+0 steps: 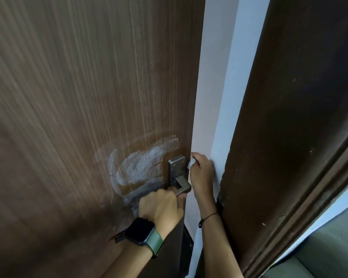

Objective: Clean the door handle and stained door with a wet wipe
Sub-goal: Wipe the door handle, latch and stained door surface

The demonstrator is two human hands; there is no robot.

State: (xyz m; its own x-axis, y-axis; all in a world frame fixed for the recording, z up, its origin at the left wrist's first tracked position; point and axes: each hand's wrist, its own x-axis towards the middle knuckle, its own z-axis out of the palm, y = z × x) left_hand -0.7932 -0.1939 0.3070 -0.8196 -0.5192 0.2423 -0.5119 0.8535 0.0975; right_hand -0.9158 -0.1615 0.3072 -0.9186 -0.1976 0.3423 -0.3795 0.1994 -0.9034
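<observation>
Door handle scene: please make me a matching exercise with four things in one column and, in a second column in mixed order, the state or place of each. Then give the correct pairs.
Column one:
1. left hand
2. right hand
3. white smear
4. smartwatch

Column two:
A. spread over the brown door, left of the handle plate
B. holds the wet wipe at the door's edge
C. sits on the left wrist, with a green band
D. grips the lever of the door handle

Pairs: 1-D, 2-B, 3-A, 4-C
</observation>
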